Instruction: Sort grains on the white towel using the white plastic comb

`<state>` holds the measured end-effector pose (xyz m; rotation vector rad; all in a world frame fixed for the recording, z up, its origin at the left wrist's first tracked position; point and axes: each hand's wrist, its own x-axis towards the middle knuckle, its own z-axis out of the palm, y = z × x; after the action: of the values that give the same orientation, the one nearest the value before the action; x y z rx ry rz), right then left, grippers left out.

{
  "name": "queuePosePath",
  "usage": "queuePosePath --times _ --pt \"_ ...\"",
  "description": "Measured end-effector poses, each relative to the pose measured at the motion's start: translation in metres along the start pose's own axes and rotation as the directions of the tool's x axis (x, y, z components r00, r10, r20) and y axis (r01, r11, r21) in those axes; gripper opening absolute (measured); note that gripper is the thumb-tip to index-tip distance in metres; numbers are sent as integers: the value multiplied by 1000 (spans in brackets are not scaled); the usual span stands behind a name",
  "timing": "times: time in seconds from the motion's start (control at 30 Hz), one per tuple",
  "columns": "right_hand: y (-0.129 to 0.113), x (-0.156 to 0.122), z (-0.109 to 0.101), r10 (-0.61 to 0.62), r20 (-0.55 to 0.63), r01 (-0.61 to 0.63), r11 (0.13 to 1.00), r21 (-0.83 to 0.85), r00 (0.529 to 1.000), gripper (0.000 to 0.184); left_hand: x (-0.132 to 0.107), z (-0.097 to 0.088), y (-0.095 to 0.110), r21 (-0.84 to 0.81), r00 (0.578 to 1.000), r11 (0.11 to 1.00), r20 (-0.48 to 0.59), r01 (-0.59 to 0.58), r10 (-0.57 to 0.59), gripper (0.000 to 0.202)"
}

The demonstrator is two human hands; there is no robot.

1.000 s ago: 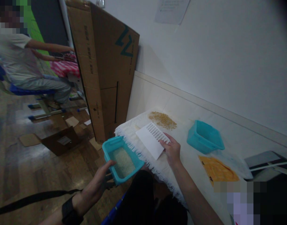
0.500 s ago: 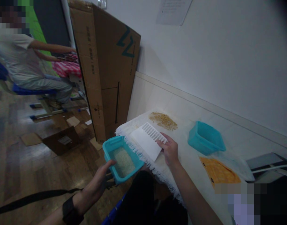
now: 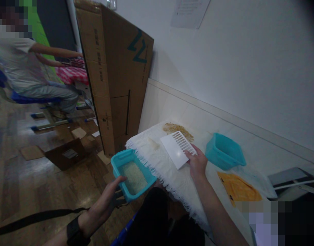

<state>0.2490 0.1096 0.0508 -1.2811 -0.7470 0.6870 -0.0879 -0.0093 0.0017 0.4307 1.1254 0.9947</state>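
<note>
My left hand (image 3: pixel 112 193) grips the near-left rim of a turquoise plastic bin (image 3: pixel 136 197), thumb over the edge. Pale rice-like grains (image 3: pixel 134 177) cover part of its bottom. The bin is held beside the table edge, against the fringe of a white cloth (image 3: pixel 169 184). In my right hand (image 3: pixel 198 162) is a flat white plastic scraper (image 3: pixel 174 150) with a row of slots along one side, held above the cloth. Beyond it lies a spread of yellowish beans or grains (image 3: pixel 172 128). A small patch of pale grains (image 3: pixel 153 143) rests on the cloth left of the scraper.
A second turquoise bin (image 3: pixel 224 152) stands on the table at right, near an orange bag (image 3: pixel 240 188). A tall cardboard box (image 3: pixel 121 78) rises at the table's far-left end. Another person (image 3: pixel 31 68) sits at left. Cardboard pieces (image 3: pixel 67 153) lie on the wooden floor.
My right hand has moved the scraper right and away from the table edge, uncovering the pale patch on the cloth. My left hand and its bin have hardly moved.
</note>
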Motion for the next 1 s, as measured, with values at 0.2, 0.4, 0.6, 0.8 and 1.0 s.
queuePosePath --times 0.2,0.4,0.6,0.8,1.0 --pt "18 10 -11 11 -8 -11 998 -66 1000 67 1 1 1 8 1000 1000 8 26 -26 59" --pt "5 -14 -11 80 100 -78 997 -31 992 69 6 -11 -9 23 998 999 57 -24 23 67" --pt "7 -24 -19 43 53 -41 998 -44 998 71 1 -8 -7 53 999 999 43 -8 6 70" --pt "7 -39 -17 29 118 -20 997 -73 993 71 -5 2 0 48 1000 999 16 -4 3 74" --pt "7 -48 -18 3 87 4 997 -78 996 72 -13 15 9 61 999 998 -23 27 -25 79"
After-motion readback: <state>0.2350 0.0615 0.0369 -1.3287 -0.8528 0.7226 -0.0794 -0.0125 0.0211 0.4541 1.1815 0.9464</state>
